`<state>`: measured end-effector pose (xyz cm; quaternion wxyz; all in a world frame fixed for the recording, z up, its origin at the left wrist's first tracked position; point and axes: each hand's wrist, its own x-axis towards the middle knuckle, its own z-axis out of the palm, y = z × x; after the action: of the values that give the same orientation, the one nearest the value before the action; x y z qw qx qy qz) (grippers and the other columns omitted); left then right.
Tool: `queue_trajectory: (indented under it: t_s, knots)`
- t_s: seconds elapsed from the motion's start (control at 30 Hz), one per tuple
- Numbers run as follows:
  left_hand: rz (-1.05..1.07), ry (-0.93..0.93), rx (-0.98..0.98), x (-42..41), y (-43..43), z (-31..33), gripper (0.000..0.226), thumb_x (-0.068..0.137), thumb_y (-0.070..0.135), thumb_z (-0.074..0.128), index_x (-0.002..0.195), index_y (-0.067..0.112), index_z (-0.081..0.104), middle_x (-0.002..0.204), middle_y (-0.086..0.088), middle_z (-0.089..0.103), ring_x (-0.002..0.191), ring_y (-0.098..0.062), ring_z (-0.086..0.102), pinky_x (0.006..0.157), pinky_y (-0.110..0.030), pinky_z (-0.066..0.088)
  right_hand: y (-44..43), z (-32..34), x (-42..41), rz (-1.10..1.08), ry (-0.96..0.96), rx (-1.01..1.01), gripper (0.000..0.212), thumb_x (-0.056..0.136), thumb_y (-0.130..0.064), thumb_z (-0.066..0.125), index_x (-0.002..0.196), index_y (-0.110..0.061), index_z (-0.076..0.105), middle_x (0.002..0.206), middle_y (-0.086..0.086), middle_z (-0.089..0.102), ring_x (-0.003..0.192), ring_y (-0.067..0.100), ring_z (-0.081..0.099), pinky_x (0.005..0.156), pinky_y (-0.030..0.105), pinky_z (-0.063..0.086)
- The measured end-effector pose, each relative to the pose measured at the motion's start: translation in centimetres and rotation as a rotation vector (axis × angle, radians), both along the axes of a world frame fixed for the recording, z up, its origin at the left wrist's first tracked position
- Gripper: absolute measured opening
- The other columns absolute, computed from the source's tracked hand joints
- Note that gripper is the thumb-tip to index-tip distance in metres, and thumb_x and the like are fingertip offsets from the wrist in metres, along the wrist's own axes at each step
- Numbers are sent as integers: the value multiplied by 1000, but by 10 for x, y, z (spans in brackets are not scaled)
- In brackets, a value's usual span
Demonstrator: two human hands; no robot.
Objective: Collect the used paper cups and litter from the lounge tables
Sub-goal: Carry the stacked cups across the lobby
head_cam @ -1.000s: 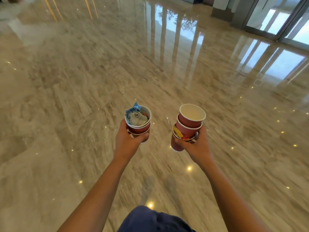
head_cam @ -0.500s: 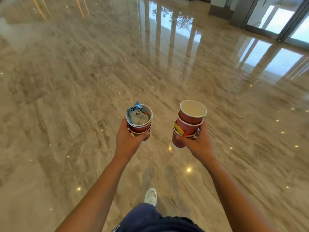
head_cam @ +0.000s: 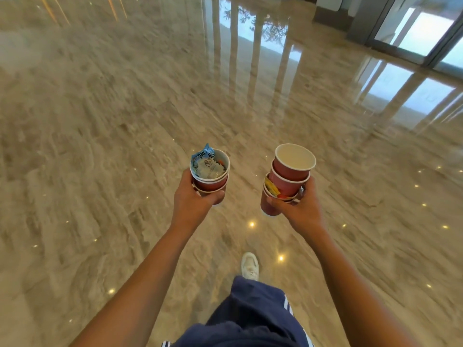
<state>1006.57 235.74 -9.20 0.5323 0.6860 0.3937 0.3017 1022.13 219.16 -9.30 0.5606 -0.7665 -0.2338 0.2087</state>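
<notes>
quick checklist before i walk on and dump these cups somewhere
1. Left hand grip on left cup stack: ok, fingers wrap it.
2. Blue wrapper contained: not ok, it pokes above the rim.
3. Right hand grip on right cup stack: ok.
4. Yellow wrapper secure: ok, wedged between cups.
5. Right stack straight: not ok, it leans.
6. Marble floor ahead: ok, no obstacle shows; a bin: cannot tell, none in view.

I'm looking at a lobby: wide polished marble floor (head_cam: 105,126) mirroring ceiling lights, tall glass doors (head_cam: 423,31) at upper right of the frame.
</notes>
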Motion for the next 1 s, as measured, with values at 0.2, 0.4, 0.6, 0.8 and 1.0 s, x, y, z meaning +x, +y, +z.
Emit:
queue_trajectory:
  t_s: [0.2,0.4,0.6,0.8,1.0]
  knots:
    - [31,-16,-5,106,67,9,69,65,4,84,119,30,50,102,21,60,93,11,57,74,-4,45,70,3,110,21,-8,-3,81,65,-14,85,129,-30,38,111,-20,55,100,-2,57,80,22,48]
    - [98,-41,-29,196,136,12,70,64,7,86,119,32,49,107,15,62,97,5,59,77,-10,47,143,11,202,70,-1,-21,74,65,-13,84,119,-34,38,103,-24,55,90,-11,57,70,13,45]
    - [99,-48,-30,274,215,4,71,64,6,85,120,32,48,111,13,62,104,-4,60,85,-20,47,218,6,280,78,26,-31,76,65,-16,84,120,-39,37,104,-25,55,96,-4,58,76,19,46]
    - [69,-58,-22,356,310,-6,71,62,11,87,116,36,49,111,13,63,104,-5,61,85,-21,48,311,-4,360,60,10,-20,76,65,-15,84,121,-38,38,105,-22,57,95,-4,59,83,28,51]
    - [37,-39,42,433,416,3,69,65,10,86,118,33,49,107,20,60,101,0,58,80,-13,46,415,6,433,17,-4,-6,78,66,-17,84,123,-40,35,105,-26,54,94,-6,58,77,21,48]
